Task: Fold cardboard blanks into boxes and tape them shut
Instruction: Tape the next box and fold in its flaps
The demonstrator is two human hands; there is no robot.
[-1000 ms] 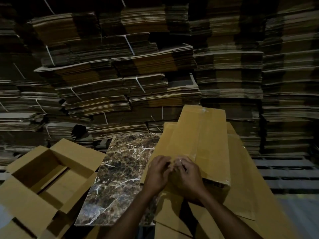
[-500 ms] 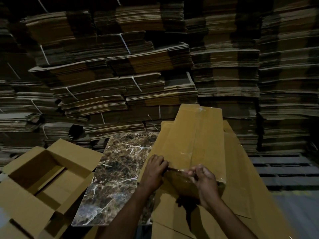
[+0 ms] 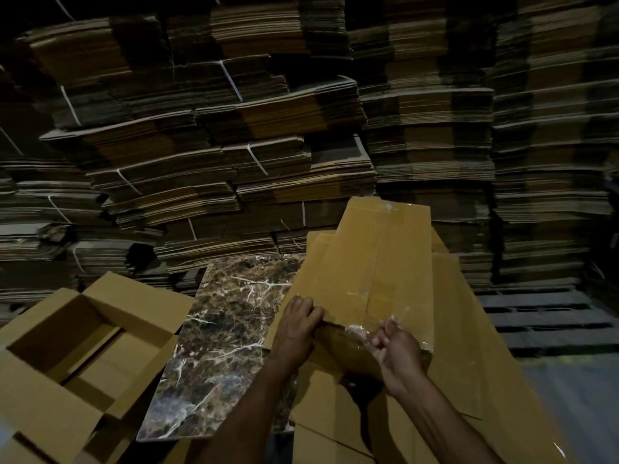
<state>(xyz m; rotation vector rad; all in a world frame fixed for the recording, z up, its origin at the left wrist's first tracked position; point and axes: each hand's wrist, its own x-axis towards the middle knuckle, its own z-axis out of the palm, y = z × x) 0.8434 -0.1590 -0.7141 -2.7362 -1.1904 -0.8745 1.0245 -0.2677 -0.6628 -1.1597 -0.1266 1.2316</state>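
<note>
A brown cardboard box lies in front of me on a stack of flat blanks, with clear tape running along its centre seam. My left hand presses on the box's near left corner. My right hand is closed on the loose end of the clear tape at the near edge, where the tape wraps over the box's end. No tape roll is visible.
An open cardboard box with raised flaps sits at the left. A dark marble-patterned slab lies between it and my box. Tall stacks of strapped flat cardboard fill the background. Grey pallets lie at the right.
My hands have moved apart along the box's near edge: the left to the corner, the right to the right and down with the tape end.
</note>
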